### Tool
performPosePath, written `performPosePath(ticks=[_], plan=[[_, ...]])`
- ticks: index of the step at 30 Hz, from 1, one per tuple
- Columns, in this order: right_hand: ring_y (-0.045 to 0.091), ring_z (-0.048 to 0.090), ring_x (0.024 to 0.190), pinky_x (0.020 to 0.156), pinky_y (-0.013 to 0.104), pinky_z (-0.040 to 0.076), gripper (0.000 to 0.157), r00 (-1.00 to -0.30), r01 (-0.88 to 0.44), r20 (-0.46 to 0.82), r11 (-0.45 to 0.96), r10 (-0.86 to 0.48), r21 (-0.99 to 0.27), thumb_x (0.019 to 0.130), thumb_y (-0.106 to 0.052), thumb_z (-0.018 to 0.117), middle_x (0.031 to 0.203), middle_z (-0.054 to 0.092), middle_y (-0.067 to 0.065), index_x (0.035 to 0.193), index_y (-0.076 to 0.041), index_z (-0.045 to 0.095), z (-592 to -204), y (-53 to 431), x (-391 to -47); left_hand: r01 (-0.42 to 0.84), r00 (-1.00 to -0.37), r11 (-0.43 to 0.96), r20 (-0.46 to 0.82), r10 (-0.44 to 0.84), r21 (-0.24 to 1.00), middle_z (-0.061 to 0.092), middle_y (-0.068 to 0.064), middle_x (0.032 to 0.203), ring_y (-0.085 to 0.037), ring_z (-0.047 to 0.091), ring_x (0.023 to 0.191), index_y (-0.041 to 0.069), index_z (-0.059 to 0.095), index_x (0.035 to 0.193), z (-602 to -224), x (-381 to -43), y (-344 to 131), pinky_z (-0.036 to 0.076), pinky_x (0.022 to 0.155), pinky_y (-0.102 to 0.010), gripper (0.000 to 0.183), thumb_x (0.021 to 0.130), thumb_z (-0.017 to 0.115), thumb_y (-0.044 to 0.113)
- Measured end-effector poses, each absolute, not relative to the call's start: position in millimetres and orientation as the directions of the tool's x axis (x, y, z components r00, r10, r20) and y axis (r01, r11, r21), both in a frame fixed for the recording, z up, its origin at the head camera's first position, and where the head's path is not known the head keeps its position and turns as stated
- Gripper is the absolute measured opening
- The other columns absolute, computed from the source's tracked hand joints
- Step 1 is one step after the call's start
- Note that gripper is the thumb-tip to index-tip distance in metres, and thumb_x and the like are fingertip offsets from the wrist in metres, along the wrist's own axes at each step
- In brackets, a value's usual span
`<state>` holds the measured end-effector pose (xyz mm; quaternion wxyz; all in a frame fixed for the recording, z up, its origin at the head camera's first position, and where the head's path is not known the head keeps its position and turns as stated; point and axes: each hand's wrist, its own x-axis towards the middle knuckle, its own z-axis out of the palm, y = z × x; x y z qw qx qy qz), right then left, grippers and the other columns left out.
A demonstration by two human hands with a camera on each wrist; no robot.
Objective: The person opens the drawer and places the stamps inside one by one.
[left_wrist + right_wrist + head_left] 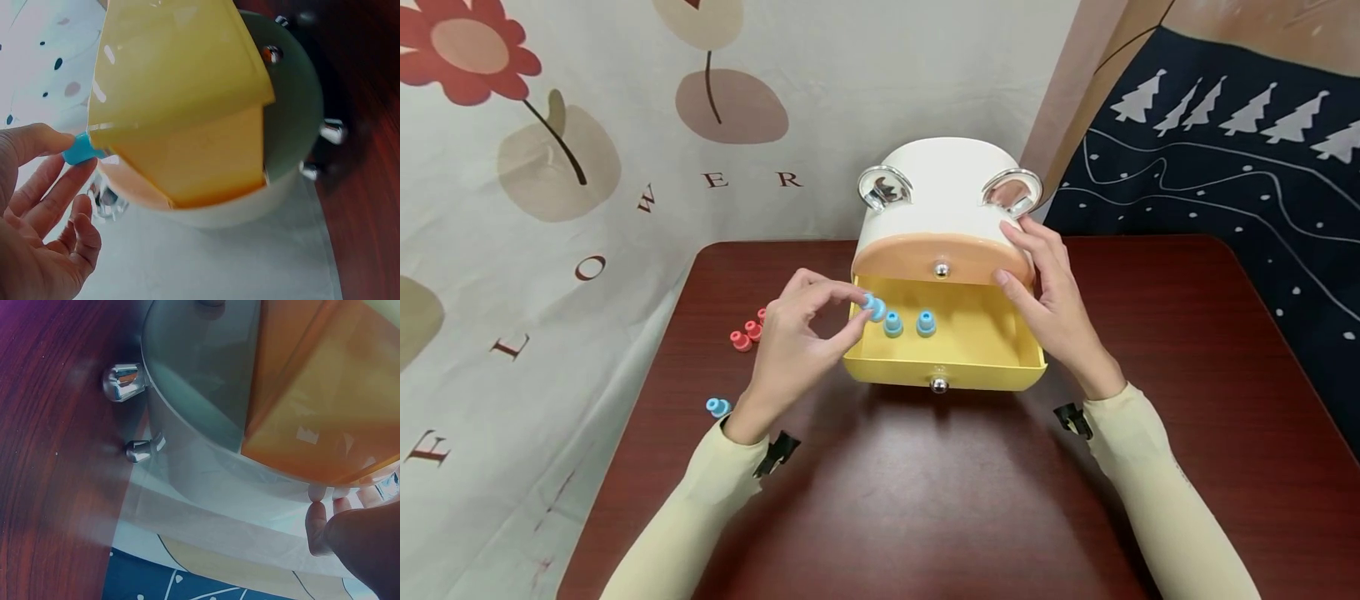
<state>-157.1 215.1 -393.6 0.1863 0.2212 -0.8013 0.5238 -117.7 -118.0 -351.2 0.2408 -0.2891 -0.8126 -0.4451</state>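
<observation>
My left hand [800,340] pinches a small light-blue stepped plastic peg [874,307] between thumb and fingers, over the left side of a pulled-out yellow drawer [943,375]. In the left wrist view this blue peg [82,149] is at the drawer's rim. Two more blue pegs [926,323] stand upright inside the drawer. The drawer belongs to a white rounded cabinet [951,179] with silver ring ears and an orange upper drawer front [910,260]. My right hand [1056,300] rests against the cabinet's right side, thumb near the orange front. The right wrist view shows these fingers [317,528] touching the white shell.
Several red pegs [741,341] stand on the dark wooden table [925,492] left of the drawer, partly behind my left hand. Another blue peg [718,407] lies by my left wrist. Behind the table hangs a flower-printed cloth [820,100].
</observation>
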Motion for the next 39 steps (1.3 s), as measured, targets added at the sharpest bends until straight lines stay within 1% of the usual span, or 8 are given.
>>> performPosePath(ticks=[5,10,13,20,27,34,36,39], plan=[[0.025,0.031,0.155,0.125,0.047,0.028,0.06,-0.834,-0.547,0.53,0.353,-0.154,-0.759,0.101,0.0,0.072,0.168,0.04,0.011,0.158,-0.008,0.056,-394,215,-157,0.682,-0.723,0.449,0.622,0.3,0.577,0.071,-0.002,0.086,-0.024,0.052,0.081,0.006,0.081,0.1,-349,-122,-101,0.039,0.065,-0.03,0.014,0.089,0.089,0.006],[0.021,0.03,0.155,0.124,0.048,0.029,0.058,-0.835,-0.545,0.528,0.351,-0.154,-0.761,0.103,-0.005,0.07,0.169,0.039,0.01,0.159,-0.01,0.056,-395,216,-157,0.674,-0.733,0.474,0.593,0.335,0.566,0.07,-0.002,0.082,-0.026,0.053,0.08,0.006,0.079,0.096,-349,-127,-84,0.041,0.067,-0.033,0.012,0.088,0.088,0.004],[0.022,0.03,0.155,0.124,0.049,0.028,0.057,-0.833,-0.55,0.531,0.347,-0.157,-0.76,0.103,-0.005,0.069,0.169,0.039,0.01,0.159,-0.01,0.056,-396,216,-158,0.667,-0.74,0.496,0.571,0.356,0.555,0.067,-0.001,0.081,-0.025,0.053,0.08,0.007,0.079,0.095,-348,-129,-74,0.043,0.068,-0.034,0.011,0.089,0.087,0.005],[0.023,0.03,0.155,0.124,0.048,0.028,0.057,-0.823,-0.564,0.547,0.347,-0.157,-0.75,0.103,-0.005,0.07,0.169,0.04,0.012,0.158,-0.01,0.057,-396,216,-159,0.649,-0.759,0.546,0.5,0.417,0.53,0.059,-0.003,0.076,-0.019,0.048,0.074,0.011,0.079,0.096,-347,-132,-53,0.04,0.06,-0.032,0.008,0.092,0.086,0.01],[0.024,0.031,0.155,0.123,0.046,0.029,0.058,-0.814,-0.576,0.557,0.353,-0.166,-0.737,0.102,-0.002,0.07,0.168,0.041,0.011,0.158,-0.009,0.056,-395,217,-158,0.647,-0.762,0.576,0.442,0.473,0.499,0.073,0.004,0.086,-0.016,0.053,0.071,0.013,0.079,0.097,-349,-138,-38,0.042,0.064,-0.031,0.006,0.095,0.084,0.014],[0.023,0.031,0.155,0.122,0.042,0.029,0.058,-0.808,-0.584,0.565,0.361,-0.168,-0.727,0.102,-0.002,0.07,0.168,0.042,0.009,0.158,-0.009,0.057,-396,217,-159,0.595,-0.803,0.634,0.328,0.498,0.493,0.065,0.007,0.07,-0.013,0.05,0.06,0.016,0.082,0.098,-346,-142,-29,0.042,0.057,-0.031,0.006,0.096,0.085,0.02],[0.024,0.031,0.155,0.123,0.043,0.029,0.058,-0.808,-0.583,0.565,0.36,-0.166,-0.728,0.102,-0.002,0.071,0.167,0.042,0.01,0.158,-0.009,0.057,-396,217,-159,0.584,-0.81,0.652,0.289,0.511,0.484,0.068,0.008,0.072,-0.012,0.053,0.061,0.017,0.082,0.098,-345,-143,-26,0.045,0.059,-0.031,0.006,0.095,0.086,0.021],[0.025,0.031,0.155,0.123,0.045,0.029,0.058,-0.813,-0.577,0.559,0.357,-0.164,-0.735,0.102,-0.003,0.071,0.167,0.042,0.011,0.158,-0.009,0.057,-396,217,-159,0.569,-0.817,0.672,0.229,0.529,0.475,0.075,0.01,0.085,-0.011,0.059,0.066,0.018,0.083,0.097,-344,-147,-20,0.049,0.063,-0.032,0.005,0.096,0.086,0.022]])
